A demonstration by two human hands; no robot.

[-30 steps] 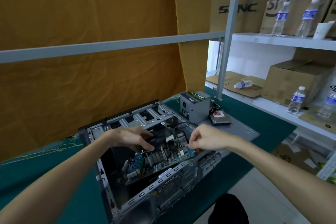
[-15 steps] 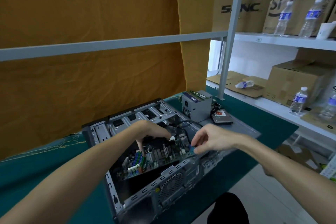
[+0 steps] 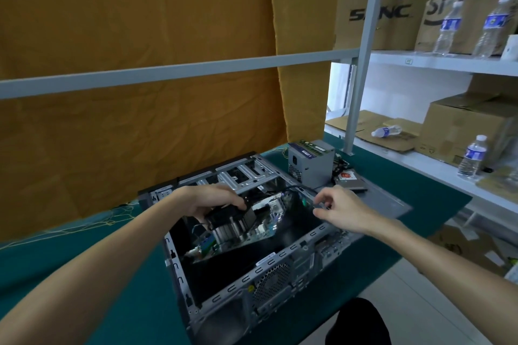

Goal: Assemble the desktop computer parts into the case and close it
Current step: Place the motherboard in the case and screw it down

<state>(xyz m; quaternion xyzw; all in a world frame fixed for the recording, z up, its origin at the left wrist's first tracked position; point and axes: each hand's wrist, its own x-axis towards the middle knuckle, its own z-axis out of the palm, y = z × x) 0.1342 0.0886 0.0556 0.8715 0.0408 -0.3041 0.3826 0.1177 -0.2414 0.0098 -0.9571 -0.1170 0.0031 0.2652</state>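
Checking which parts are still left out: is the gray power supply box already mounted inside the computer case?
No, the power supply box stands on the table outside the computer case, behind its far right corner.

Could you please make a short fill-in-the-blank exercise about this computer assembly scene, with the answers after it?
1. The left hand grips the black ____ on top of the heatsink.
2. The motherboard is inside the open case, which lies on a ____ mat.
3. The grey power supply stands ____ the case.
4. The right hand is at the case's ____ edge.

Answers: fan; green; outside; right
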